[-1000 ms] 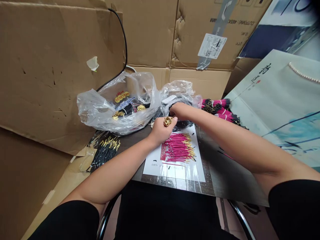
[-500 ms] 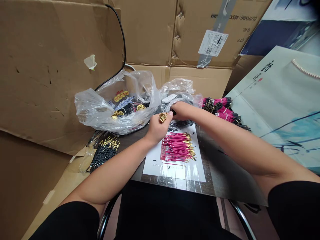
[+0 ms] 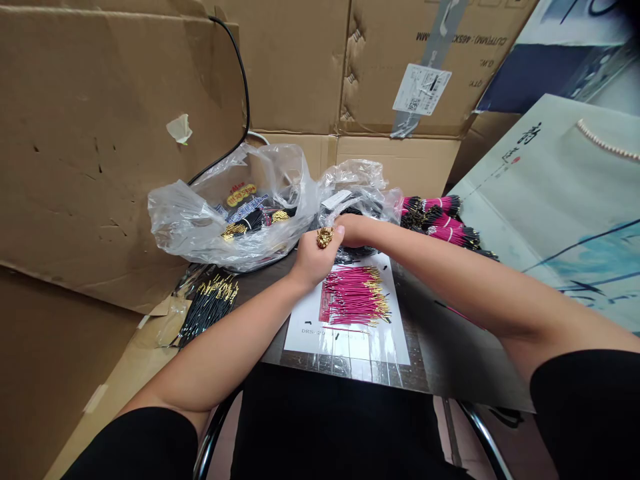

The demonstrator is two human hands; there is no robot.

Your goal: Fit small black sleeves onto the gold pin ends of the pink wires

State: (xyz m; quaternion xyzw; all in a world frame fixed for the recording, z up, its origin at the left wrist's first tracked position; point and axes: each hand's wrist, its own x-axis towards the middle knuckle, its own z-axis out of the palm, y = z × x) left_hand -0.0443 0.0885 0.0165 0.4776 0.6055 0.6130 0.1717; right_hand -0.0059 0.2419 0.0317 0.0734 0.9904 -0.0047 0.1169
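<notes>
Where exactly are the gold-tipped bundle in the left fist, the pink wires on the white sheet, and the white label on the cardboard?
Gold-tipped bundle (image 3: 325,237): head view, on its gold ends.
Pink wires (image 3: 351,295): head view, middle of the row.
White label (image 3: 421,89): head view, its printed middle.

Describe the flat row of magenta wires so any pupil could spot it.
Find the dark brown tabletop, then the white paper sheet on it. There, thin magenta wires with gold tips lie side by side, spread flat, unlike the tied magenta bundles with black ends farther right.
</notes>
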